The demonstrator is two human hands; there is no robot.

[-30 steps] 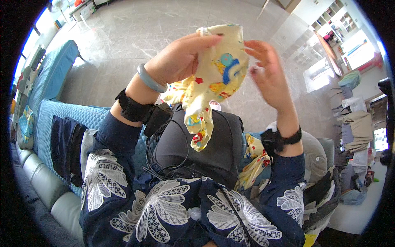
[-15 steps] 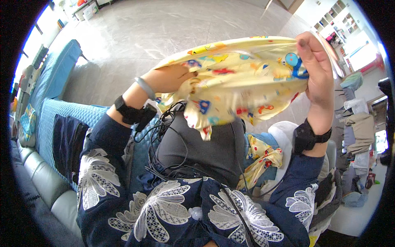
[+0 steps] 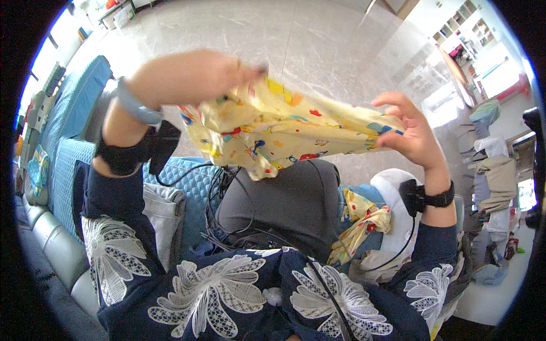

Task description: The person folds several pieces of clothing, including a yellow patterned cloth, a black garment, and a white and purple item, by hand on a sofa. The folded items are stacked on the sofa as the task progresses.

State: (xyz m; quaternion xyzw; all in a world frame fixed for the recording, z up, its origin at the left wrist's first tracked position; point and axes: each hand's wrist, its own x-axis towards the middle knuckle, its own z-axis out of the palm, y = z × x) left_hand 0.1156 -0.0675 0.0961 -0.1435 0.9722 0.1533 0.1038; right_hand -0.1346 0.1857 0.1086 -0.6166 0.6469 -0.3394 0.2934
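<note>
A thin yellow cloth with a colourful cartoon print hangs stretched between my hands, above my dark grey lap; I cannot tell what kind of piece it is. My left hand, slightly blurred, grips its upper left part, with the gathered folds drooping below the fingers. At the right end, my right hand pinches a narrow corner between thumb and fingers. Another yellow printed cloth lies crumpled to the right of my lap.
Black cables loop over my lap's left side. Folded grey fabric and a blue quilted cover lie to the left, by a pale green leather sofa. Clothes are piled at the far right.
My left hand has moved up and to the left, and my right hand has come down. The cloth, spread wide before, is now narrower and slopes down to the right.
</note>
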